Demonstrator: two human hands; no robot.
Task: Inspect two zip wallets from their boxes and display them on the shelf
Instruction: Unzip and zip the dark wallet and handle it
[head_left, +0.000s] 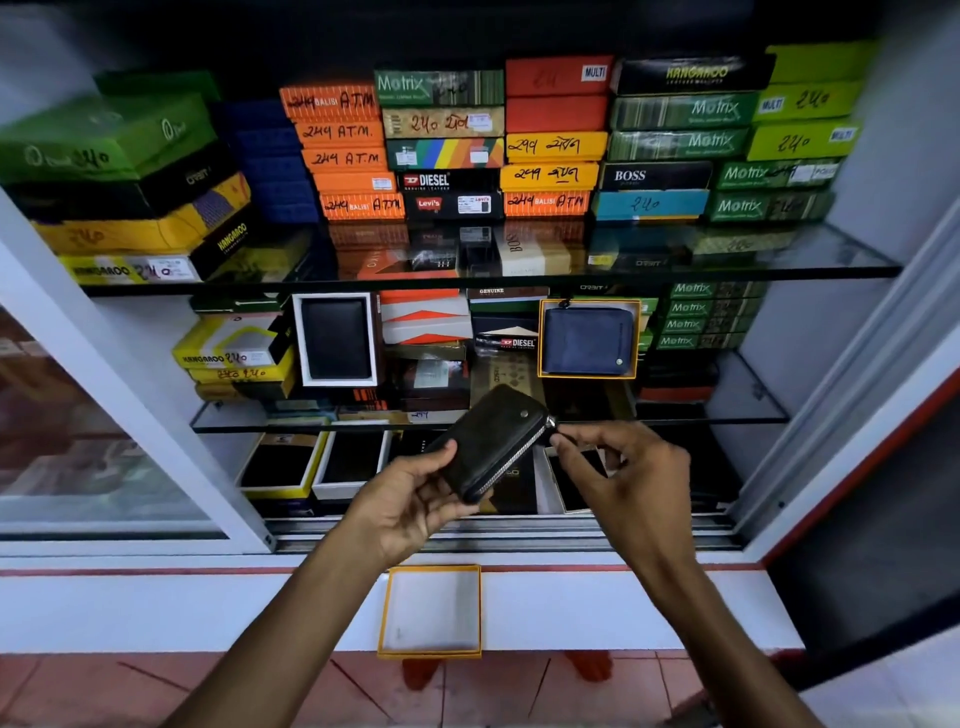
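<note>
1. There is one view only, from a wide-angle camera worn on the person's head.
2. It faces forward and down into an open display cabinet, with the glass shelves (519, 273) seen from slightly above.
3. It sits close: both forearms reach in from the bottom edge.
4. The lens bends the cabinet's side frames outward; the white ledge (623, 608) and floor tiles fill the bottom.
</note>
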